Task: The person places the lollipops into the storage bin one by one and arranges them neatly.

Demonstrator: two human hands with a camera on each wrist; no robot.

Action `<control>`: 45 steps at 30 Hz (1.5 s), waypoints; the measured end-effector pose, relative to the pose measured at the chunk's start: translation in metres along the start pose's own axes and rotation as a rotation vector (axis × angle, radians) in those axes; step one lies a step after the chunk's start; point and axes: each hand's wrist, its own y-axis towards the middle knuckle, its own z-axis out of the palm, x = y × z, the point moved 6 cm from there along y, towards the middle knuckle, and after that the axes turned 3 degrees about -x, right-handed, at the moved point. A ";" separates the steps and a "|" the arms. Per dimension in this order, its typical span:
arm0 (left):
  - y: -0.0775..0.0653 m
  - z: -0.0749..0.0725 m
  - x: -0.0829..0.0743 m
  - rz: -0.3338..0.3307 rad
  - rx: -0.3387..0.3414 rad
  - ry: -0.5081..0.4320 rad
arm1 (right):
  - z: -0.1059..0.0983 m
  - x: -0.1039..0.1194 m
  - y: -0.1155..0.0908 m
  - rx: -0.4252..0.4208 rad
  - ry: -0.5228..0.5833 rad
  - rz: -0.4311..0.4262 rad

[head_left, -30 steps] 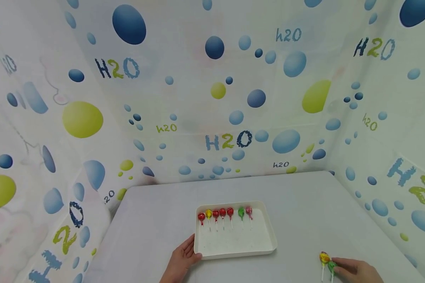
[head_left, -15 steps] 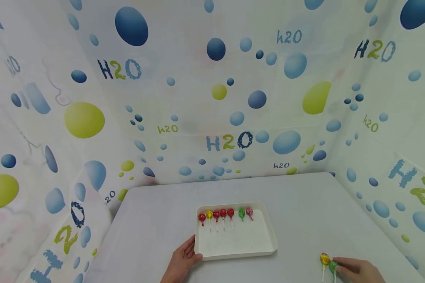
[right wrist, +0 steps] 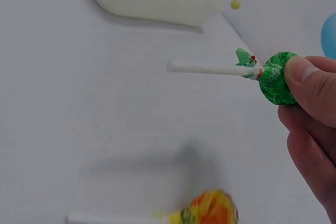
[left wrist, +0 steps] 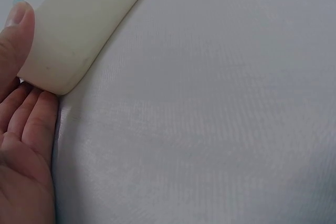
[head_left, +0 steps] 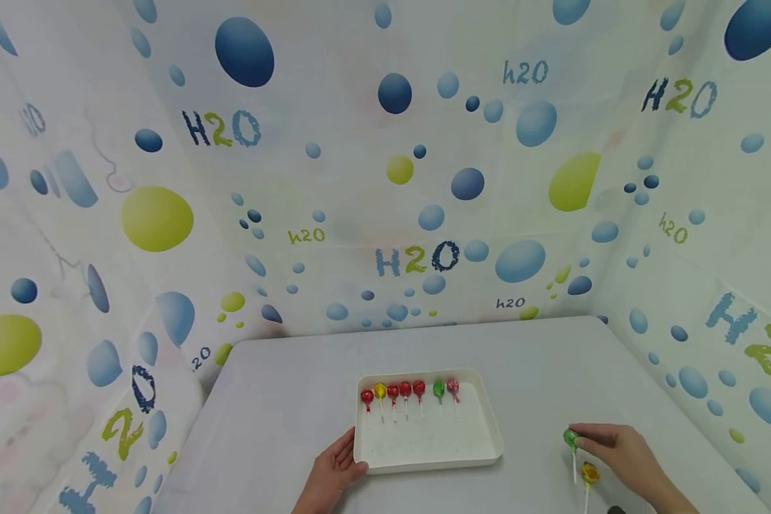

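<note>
My right hand pinches a green-wrapped lollipop by its candy end between thumb and fingers. The white stick points away from the hand in the right wrist view, and a shadow falls on the cloth beneath. Just below lies a yellow-and-orange lollipop on the table. My left hand holds the near left corner of a white tray, thumb at the rim and fingers against the side. Along the tray's far side runs a row of lollipops: several red ones, a yellow, a green and a pink.
A white cloth covers the table. Behind and on both sides hang white sheets printed with blue and green bubbles. A small dark object peeks in at the head view's bottom edge, beneath the right forearm.
My right hand has lifted the green lollipop from beside the yellow one and moved it up and left, toward the tray. The left hand and tray stay in place.
</note>
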 end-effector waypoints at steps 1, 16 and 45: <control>0.000 0.000 0.000 0.001 0.002 0.000 | 0.003 0.007 0.004 -0.002 0.006 -0.015; 0.004 0.000 0.005 -0.010 -0.002 -0.017 | 0.099 0.099 0.067 0.027 0.021 -0.171; 0.001 -0.001 0.000 0.004 0.000 -0.015 | 0.232 0.173 0.074 0.188 -0.043 -0.275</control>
